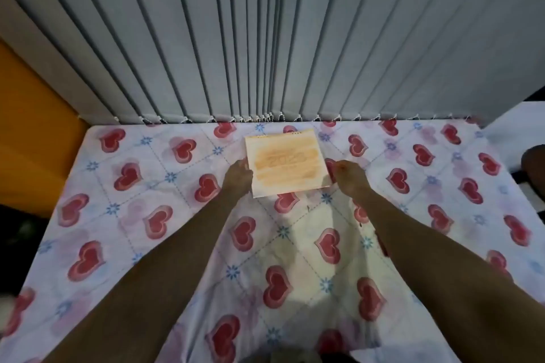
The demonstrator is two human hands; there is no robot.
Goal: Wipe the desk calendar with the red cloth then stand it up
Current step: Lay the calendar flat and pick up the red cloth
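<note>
Calendar (pixel 285 163): just one, lying flat just above frame centre on the heart-print worktop (pixel 124 215), close to the blinds (pixel 265 38). Left hand (pixel 237 177) pinches its left edge; right hand (pixel 349 177) sits at the right edge, and something red shows by its fingers. Cloth or printed heart, can't tell. Standing it up isn't done; wiping, no idea.

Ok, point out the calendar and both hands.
calendar (pixel 284 163): head view, middle of its front cover.
left hand (pixel 237 178): head view, back of the hand at the calendar's left edge.
right hand (pixel 351 178): head view, back of the hand.
</note>
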